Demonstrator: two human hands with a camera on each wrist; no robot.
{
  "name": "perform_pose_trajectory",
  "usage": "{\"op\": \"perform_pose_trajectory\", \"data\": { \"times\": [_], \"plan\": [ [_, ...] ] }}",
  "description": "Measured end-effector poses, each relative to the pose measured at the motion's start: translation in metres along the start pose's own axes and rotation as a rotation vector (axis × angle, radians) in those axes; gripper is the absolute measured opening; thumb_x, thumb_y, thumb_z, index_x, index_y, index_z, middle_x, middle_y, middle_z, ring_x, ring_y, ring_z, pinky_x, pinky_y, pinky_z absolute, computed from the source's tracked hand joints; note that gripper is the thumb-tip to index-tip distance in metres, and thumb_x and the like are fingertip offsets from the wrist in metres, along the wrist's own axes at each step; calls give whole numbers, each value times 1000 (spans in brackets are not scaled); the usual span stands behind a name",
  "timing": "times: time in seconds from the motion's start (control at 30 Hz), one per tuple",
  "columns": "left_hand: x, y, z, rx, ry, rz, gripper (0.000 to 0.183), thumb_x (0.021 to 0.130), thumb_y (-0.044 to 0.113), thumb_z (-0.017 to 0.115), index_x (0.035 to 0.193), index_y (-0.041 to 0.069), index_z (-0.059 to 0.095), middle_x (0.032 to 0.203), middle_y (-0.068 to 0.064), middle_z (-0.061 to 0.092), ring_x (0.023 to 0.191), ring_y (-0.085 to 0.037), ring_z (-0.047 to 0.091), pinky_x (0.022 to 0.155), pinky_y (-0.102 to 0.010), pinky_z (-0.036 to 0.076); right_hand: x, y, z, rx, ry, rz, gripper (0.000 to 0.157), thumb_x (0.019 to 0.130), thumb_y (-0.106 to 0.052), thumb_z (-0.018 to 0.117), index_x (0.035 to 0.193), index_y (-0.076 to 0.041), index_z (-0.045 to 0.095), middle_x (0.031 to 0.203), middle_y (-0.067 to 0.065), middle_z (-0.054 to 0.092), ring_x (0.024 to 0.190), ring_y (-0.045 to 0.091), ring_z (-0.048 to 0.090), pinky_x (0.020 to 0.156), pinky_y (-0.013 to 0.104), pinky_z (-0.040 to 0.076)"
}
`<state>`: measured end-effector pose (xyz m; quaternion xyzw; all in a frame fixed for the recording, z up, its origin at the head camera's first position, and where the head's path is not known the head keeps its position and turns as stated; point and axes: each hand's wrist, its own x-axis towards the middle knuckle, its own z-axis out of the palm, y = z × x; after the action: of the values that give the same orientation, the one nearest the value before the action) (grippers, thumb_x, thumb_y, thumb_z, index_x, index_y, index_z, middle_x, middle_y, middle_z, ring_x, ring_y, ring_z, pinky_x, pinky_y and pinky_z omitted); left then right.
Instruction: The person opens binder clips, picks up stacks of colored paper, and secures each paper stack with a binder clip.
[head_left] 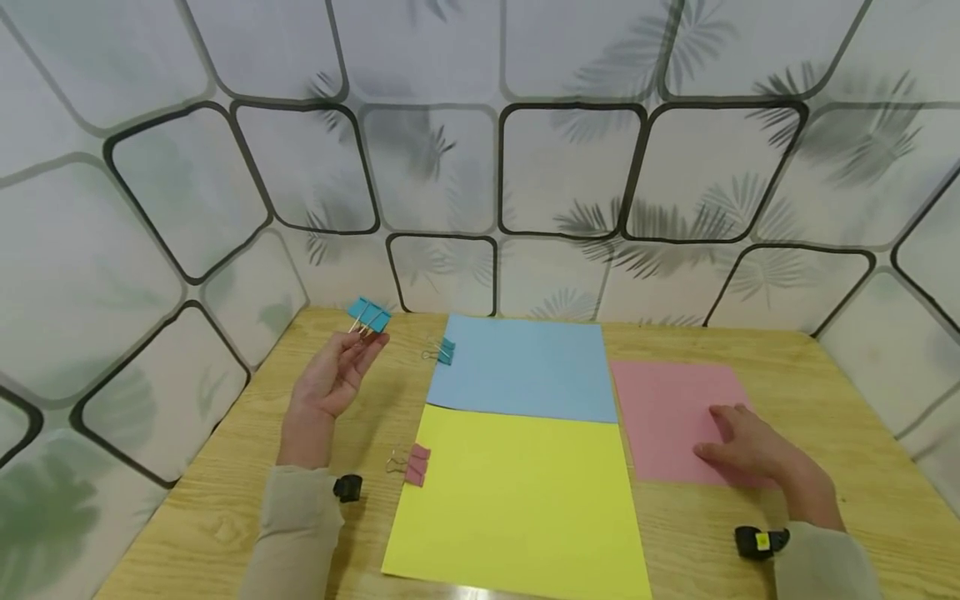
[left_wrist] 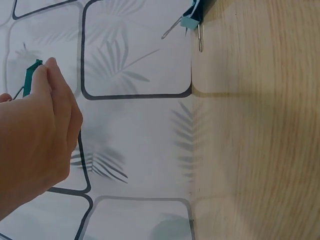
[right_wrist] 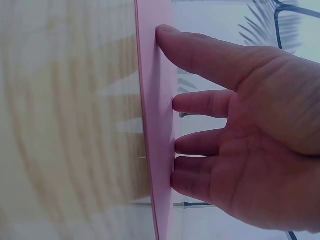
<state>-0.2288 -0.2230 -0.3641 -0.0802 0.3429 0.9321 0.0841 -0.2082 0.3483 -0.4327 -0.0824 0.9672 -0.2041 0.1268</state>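
My left hand [head_left: 333, 379] is raised over the left of the table and pinches a blue binder clip [head_left: 369, 314] by its wire handles. In the left wrist view only a narrow side of that binder clip [left_wrist: 31, 77] shows past the fingers. My right hand [head_left: 757, 446] touches a pink sheet [head_left: 667, 417] with its fingertips. The right wrist view shows the thumb and fingers [right_wrist: 200, 104] spread apart on the surface of the pink sheet [right_wrist: 157, 125], palm lifted off it.
A blue sheet [head_left: 525, 367] has a teal binder clip [head_left: 446, 351] on its left edge. Nearer lies a yellow sheet [head_left: 517, 508] with a pink binder clip [head_left: 417, 465] on its left edge. A patterned wall covering [head_left: 555, 275] borders the wooden table [head_left: 217, 525].
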Motion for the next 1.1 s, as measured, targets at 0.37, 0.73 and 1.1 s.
{"op": "perform_pose_trajectory", "data": {
  "times": [0.37, 0.73, 1.1],
  "plan": [
    [0, -3, -1, 129, 15, 52, 38, 104, 26, 52, 130, 4, 35, 119, -15, 54, 109, -21, 67, 103, -25, 45, 0, -4, -2, -2, 40, -28, 79, 91, -31, 72, 136, 23, 35, 136, 48, 35, 125, 61, 36, 100, 71, 34],
    [-4, -2, -1, 211, 22, 70, 37, 104, 30, 51, 128, 6, 35, 117, -11, 56, 108, -17, 65, 100, -22, 48, 2, -13, -10, -11, 7, 152, 82, 89, -37, 71, 131, 24, 37, 126, 49, 40, 113, 60, 43, 93, 69, 41],
    [0, -4, 4, 233, -2, 61, 40, 105, 33, 49, 129, 4, 37, 114, -9, 62, 107, -15, 64, 96, -20, 50, -10, 5, -15, -23, 29, 276, 82, 86, -43, 69, 120, 25, 40, 109, 45, 46, 102, 62, 41, 83, 67, 42]
  ]
}}
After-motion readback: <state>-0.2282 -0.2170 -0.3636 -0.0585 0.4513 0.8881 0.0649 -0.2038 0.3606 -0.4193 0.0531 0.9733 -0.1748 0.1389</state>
